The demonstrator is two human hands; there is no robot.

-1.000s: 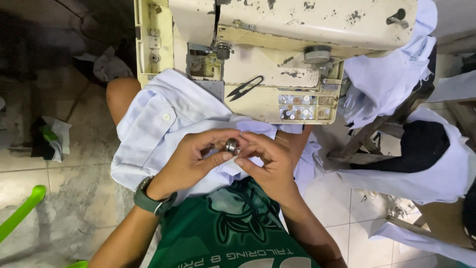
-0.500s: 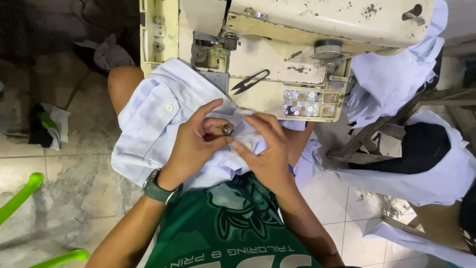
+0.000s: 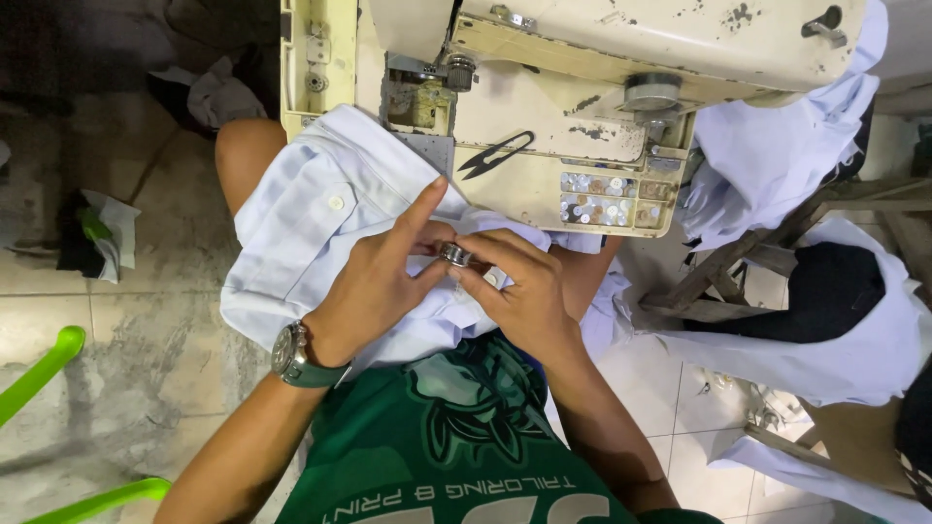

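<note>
Looking down at a cream sewing machine point(image 3: 621, 58) with chipped paint on the bench point(image 3: 316, 58); a small compartmented tray point(image 3: 607, 199) is set into the machine bed, its cells holding small white and pale blue buttons, too small to count; black thread snips point(image 3: 495, 155) lie flat on the bed just left of the tray, apart from both hands; left hand point(image 3: 374, 286) and right hand point(image 3: 515, 286) meet over the lap, fingertips pinched together on a small round metal piece point(image 3: 454, 255), silvery, ring-like, possibly a bobbin but cannot tell for sure; left thumb and fingers close on it from the left with the index finger stretched up toward the machine, right thumb and forefinger close on it from the right; the piece sits between both hands, just below the front edge of the machine bed, above a pale blue shirt point(image 3: 311, 223); the shirt drapes off the bed across the knees, one white button showing on its cuff or placket; grey-green wristwatch point(image 3: 291, 354) on the left wrist; more pale fabric point(image 3: 777, 146) is heaped to the right of the machine; green plastic bars point(image 3: 44, 364) at lower left on the tiled floor point(image 3: 146, 320).
</note>
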